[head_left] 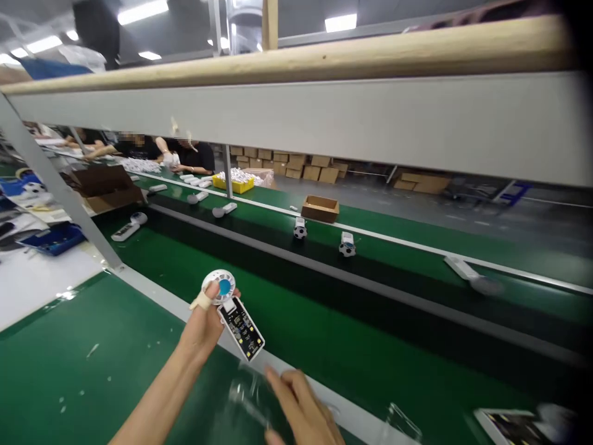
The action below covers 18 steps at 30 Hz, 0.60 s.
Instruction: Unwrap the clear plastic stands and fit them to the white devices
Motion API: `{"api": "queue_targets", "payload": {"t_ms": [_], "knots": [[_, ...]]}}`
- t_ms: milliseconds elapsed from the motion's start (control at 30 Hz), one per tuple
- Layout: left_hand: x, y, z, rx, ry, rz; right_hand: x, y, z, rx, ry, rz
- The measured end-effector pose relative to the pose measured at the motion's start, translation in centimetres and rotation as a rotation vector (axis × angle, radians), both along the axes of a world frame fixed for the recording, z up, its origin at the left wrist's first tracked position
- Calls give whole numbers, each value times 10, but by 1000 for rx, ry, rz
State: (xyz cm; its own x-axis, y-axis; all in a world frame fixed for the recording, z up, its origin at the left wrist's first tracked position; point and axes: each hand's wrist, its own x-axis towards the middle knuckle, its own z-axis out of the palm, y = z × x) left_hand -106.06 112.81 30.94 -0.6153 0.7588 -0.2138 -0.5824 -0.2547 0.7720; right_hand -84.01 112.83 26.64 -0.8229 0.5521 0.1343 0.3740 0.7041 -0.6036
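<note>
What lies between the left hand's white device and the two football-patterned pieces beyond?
In the head view, green surface and a grey strip lie between the white device and the football-patterned pieces; no loose part shows there.

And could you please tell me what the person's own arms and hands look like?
The left hand has a cream-coloured wrap around its thumb, with a short end sticking out. The left forearm is bare, with no sleeve in view. The right hand is motion-blurred, with no glove visible.
</note>
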Motion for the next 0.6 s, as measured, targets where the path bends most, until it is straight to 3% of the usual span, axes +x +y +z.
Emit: {"api": "queue_targets", "payload": {"t_ms": [133,300,433,600], "knots": [[39,-24,6,2,-133,-65,-3,-7,20,130,25,-242],[77,-34,15,-52,-136,-181,-2,-19,34,195,-16,-297],[86,-36,17,-84,-98,-244,9,-25,27,152,-43,-317],[93,-38,23,-73,-90,-204,22,-32,16,-6,-23,-336]]}}
